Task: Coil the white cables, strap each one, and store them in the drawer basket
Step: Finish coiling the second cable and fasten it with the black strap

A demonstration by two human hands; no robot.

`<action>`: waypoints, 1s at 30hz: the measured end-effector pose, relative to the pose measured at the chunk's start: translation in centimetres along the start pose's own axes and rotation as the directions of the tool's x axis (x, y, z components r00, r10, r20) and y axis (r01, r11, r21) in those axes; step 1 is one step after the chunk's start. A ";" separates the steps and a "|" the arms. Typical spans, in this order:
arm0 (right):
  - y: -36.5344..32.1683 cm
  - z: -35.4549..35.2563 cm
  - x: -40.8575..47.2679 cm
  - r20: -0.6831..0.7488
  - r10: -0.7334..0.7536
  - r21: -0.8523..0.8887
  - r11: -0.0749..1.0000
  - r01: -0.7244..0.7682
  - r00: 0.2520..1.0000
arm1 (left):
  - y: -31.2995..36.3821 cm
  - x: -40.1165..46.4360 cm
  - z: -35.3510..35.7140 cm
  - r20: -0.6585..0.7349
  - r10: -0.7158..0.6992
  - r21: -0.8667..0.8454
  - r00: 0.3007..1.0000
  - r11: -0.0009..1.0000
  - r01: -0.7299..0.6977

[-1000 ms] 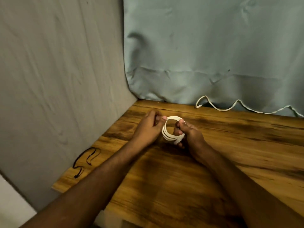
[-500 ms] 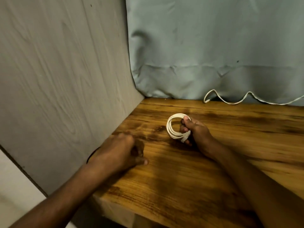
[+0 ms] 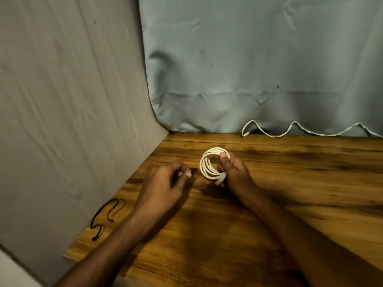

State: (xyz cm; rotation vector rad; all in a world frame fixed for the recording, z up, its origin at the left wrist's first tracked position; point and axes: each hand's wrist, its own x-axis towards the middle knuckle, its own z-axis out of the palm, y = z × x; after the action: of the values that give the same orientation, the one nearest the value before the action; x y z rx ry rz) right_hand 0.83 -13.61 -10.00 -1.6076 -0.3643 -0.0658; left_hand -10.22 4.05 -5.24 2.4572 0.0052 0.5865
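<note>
Fingers (image 3: 224, 160) of the right hand (image 3: 234, 175) pinch the coiled cable (image 3: 209, 165); left-hand fingers (image 3: 184, 172), apparently pinching a dark strap, should wrap it snugly.

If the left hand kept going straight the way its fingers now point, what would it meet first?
Most likely the coiled white cable pinched in the right hand. The left hand points right toward it, with only bare table between them; depth is unclear, so it might pass just in front.

Head view, downward, near table (image 3: 290, 204)
</note>
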 end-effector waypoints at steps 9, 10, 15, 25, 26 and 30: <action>-0.6 -0.3 -0.5 -0.042 -0.170 -0.407 0.903 0.139 0.985 | 3.1 4.5 6.4 0.085 -0.256 -0.605 0.963 0.754 0.254; -0.6 -0.2 -0.5 -0.020 -0.179 -0.452 0.879 0.151 0.984 | 3.3 4.7 7.0 0.084 -0.282 -0.667 0.956 0.697 0.264; -0.6 -0.1 -0.6 0.016 -0.191 -0.458 0.871 0.177 0.981 | 2.9 4.5 8.8 0.224 -0.354 -0.867 0.908 0.354 0.351; -0.3 0.2 -0.5 0.095 -0.122 -0.490 0.858 0.153 0.988 | 2.2 4.1 7.8 0.453 -0.221 -0.872 0.863 0.090 0.481; -0.2 0.2 -0.5 0.103 -0.121 -0.485 0.860 0.156 0.987 | 2.2 4.1 7.6 0.481 -0.205 -0.867 0.853 0.038 0.497; -0.6 0.2 -0.8 0.183 -0.106 -0.512 0.839 0.186 0.977 | 2.0 4.1 7.4 0.496 -0.229 -0.865 0.838 -0.047 0.499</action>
State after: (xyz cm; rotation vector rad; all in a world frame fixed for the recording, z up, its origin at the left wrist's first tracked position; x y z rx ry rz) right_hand -0.10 -13.52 -9.65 -2.1361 -0.6254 -0.1775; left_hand -3.74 -1.21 -7.77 0.9367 0.1436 -0.0442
